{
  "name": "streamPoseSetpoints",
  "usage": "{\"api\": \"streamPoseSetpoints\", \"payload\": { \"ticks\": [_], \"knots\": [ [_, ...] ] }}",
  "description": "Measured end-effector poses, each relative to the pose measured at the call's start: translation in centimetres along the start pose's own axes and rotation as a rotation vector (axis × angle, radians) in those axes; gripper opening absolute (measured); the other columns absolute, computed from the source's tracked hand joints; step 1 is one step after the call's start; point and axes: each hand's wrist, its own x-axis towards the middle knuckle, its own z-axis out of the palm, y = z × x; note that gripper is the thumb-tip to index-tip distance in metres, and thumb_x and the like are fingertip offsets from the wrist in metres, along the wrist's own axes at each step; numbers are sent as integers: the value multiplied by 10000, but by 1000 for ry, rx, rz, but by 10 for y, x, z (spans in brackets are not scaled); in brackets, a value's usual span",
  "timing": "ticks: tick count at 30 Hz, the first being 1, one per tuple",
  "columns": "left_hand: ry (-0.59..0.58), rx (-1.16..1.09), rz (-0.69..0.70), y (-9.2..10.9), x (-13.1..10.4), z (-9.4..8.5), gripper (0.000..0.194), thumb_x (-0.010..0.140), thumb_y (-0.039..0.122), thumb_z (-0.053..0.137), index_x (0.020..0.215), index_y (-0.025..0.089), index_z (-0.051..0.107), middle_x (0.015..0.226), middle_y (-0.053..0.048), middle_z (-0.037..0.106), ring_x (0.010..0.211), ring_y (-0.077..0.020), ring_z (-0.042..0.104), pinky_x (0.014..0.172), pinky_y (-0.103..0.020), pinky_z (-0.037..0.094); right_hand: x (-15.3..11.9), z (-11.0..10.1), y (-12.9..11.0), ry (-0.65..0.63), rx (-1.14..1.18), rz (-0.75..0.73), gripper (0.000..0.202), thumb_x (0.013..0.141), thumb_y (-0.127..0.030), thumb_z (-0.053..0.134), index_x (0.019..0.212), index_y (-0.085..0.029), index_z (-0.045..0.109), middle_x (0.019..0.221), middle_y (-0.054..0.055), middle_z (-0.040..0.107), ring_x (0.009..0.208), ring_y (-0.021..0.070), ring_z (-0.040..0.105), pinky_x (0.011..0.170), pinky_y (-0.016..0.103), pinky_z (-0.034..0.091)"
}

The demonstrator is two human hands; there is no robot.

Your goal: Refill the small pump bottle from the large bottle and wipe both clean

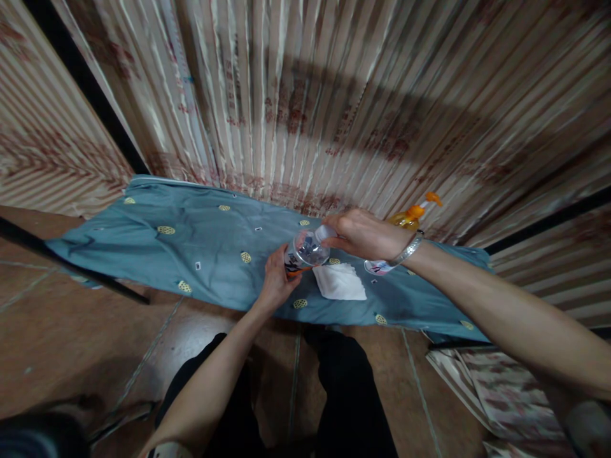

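Two hands point(278, 278) point(365, 234) flank a clear container point(311, 249), the right one palm-down.

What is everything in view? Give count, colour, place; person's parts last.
Pleated curtain: count unclear, beige and reddish, background
Slim poles: three or more, black, both sides
Pineapple-print cloth: one, teal, centre
Folded soft sheet: one, white, on cloth
Round plastic container: one, clear and orange, in left hand
Small cap-like piece: one, whitish, in right hand
Pump bottle: one, amber and orange, behind right wrist
Tiled floor: one, brown, below
Blurred object: one, dark, lower left
Metal bracelet: one, silver, right wrist
Trousered legs: two, black, bottom
Hands: two, bare, centre
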Motion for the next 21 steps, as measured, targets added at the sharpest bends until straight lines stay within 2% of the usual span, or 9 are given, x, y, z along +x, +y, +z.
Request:
{"api": "streamPoseSetpoints", "payload": {
  "ticks": [7, 14, 21],
  "knots": [
    [3, -28, 0, -2, 1, 0, 864, 717, 257, 766, 1485, 198, 375, 1447, -182, 557, 1349, -372, 541, 1180, -598, 383, 2, -3, -5, 13, -25, 21, 274, 1015, -325, 590, 1027, -77, 706, 909, 167, 777, 887, 266, 738, 661, 299, 362],
    [-4, -8, -1, -1, 2, -1, 848, 717, 259, 759, 1474, 182, 383, 1439, -199, 560, 1336, -373, 551, 1161, -596, 400, 0, 4, 1, 70, 31, -63, 271, 997, -270, 617, 1195, -89, 654, 1133, 166, 765, 1027, 258, 727, 746, 293, 424],
    [7, -12, -9, -2, 2, 1, 874, 699, 234, 762, 1483, 205, 377, 1432, -182, 570, 1325, -363, 562, 1156, -596, 406, 3, 0, -6, 32, -9, 31, 266, 1016, -305, 569, 1106, -80, 682, 944, 167, 774, 908, 266, 736, 705, 295, 409]
  ]
}}
